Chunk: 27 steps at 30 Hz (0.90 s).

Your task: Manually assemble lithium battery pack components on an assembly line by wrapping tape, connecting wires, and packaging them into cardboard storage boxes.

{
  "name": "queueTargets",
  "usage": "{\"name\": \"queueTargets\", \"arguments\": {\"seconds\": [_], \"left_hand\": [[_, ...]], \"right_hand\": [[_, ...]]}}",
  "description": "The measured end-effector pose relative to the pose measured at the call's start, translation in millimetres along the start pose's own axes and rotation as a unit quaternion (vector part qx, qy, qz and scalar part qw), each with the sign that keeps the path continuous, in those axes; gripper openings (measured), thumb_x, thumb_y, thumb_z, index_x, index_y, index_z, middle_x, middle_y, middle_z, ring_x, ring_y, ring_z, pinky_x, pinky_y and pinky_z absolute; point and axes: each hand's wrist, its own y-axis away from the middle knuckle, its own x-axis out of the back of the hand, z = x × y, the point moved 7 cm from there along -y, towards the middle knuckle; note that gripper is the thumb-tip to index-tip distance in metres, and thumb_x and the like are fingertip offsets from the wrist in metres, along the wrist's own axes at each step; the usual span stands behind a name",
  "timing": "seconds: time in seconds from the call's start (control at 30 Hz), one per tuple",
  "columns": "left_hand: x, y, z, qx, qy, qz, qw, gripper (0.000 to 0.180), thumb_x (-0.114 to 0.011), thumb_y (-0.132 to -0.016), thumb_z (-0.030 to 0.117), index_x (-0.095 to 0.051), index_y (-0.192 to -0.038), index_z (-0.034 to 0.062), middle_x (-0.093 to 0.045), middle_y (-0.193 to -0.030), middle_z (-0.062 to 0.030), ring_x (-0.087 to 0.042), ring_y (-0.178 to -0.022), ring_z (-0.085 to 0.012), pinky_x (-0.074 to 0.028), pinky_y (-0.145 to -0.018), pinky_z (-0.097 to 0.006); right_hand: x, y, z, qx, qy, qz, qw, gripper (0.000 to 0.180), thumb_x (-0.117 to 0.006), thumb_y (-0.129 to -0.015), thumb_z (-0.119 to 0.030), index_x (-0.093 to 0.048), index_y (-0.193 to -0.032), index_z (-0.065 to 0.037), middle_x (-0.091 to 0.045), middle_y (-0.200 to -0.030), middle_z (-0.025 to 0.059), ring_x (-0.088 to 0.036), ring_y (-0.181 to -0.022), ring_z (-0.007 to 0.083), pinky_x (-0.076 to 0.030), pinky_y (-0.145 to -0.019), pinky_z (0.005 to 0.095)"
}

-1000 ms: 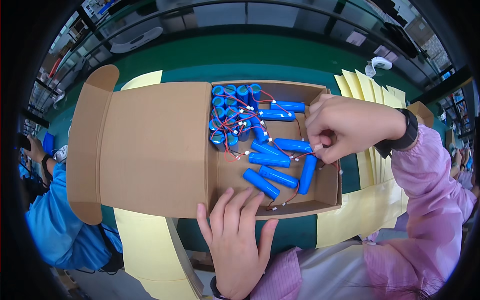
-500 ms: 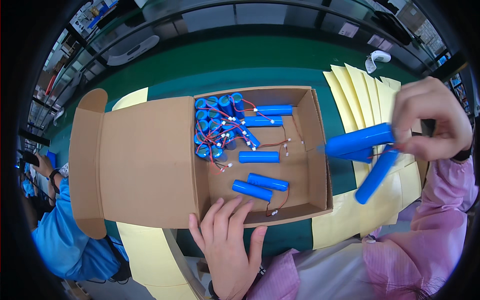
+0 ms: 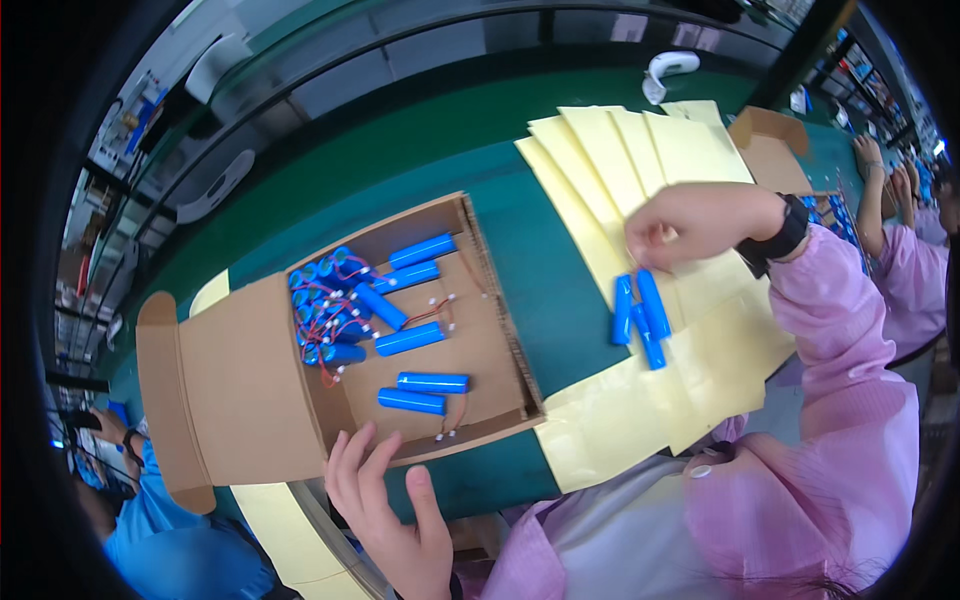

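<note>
Blue cylinders (image 3: 653,303) have swung beneath the right fingers (image 3: 645,218); seemingly dangling.

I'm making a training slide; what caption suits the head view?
Right hand holding blue batteries over yellow sheets, left hand at the near edge of an open cardboard box.

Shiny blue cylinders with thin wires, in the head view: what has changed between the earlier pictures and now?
The person's right hand has carried several shiny blue cylinders rightward out of the open brown cardboard box; they're now over the pale yellow sheets, apparently still in its grasp. The left hand stays by the box's near edge; other blue cylinders remain inside.
</note>
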Motion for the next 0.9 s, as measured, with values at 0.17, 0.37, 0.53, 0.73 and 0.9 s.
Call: {"name": "queueTargets", "arguments": {"seconds": [0.17, 0.37, 0.53, 0.73, 0.9], "left_hand": [[-10, 0, 81, -0.141, 0.103, -0.079, 0.981, 0.023, -0.063, -0.085, 0.007, -0.064, -0.108, 0.0038, -0.061, -0.120, -0.0149, -0.055, -0.117, -0.0343, -0.041, -0.101, -0.044], [-87, -7, 194, -0.286, 0.162, -0.274, 0.904, 0.037, -0.069, -0.087, 0.018, -0.059, -0.116, -0.0018, -0.060, -0.116, -0.0178, -0.056, -0.110, -0.0351, -0.046, -0.093, -0.041], [-171, -27, 256, -0.351, 0.116, -0.264, 0.891, 0.043, -0.065, -0.090, 0.022, -0.055, -0.119, -0.0070, -0.059, -0.111, -0.0186, -0.056, -0.104, -0.0348, -0.047, -0.088, -0.042], [-226, -45, 262, -0.332, 0.112, -0.262, 0.899, 0.034, -0.064, -0.089, 0.018, -0.059, -0.114, -0.0045, -0.061, -0.100, -0.0185, -0.058, -0.096, -0.0339, -0.047, -0.086, -0.041], [-244, -56, 253, -0.168, 0.261, -0.431, 0.847, 0.022, -0.062, -0.089, 0.011, -0.064, -0.107, -0.0019, -0.065, -0.090, -0.0135, -0.063, -0.081, -0.0256, -0.050, -0.076, -0.036]], "right_hand": [[12, 71, 0, 0.015, 0.149, 0.311, 0.938, 0.027, -0.066, -0.087, -0.012, -0.061, -0.112, -0.003, -0.068, -0.102, 0.0110, -0.065, -0.093, 0.0257, -0.050, -0.079, 0.0349], [-47, 171, 24, -0.103, 0.003, 0.401, 0.910, 0.055, -0.071, -0.075, 0.002, -0.055, -0.126, -0.007, -0.065, -0.112, 0.0126, -0.062, -0.100, 0.0302, -0.050, -0.087, 0.0395], [-87, 190, 54, -0.128, -0.001, 0.493, 0.861, 0.068, -0.071, -0.069, 0.009, -0.052, -0.132, -0.008, -0.059, -0.122, 0.0144, -0.056, -0.114, 0.0331, -0.046, -0.096, 0.0399], [-102, 196, 68, -0.118, -0.079, 0.541, 0.829, 0.071, -0.072, -0.067, 0.009, -0.052, -0.133, -0.008, -0.058, -0.121, 0.0143, -0.053, -0.116, 0.0345, -0.045, -0.097, 0.0398], [-97, 202, 63, -0.090, -0.069, 0.550, 0.828, 0.056, -0.072, -0.073, 0.003, -0.059, -0.125, -0.011, -0.060, -0.110, 0.0103, -0.058, -0.107, 0.0292, -0.048, -0.087, 0.0376]]}}
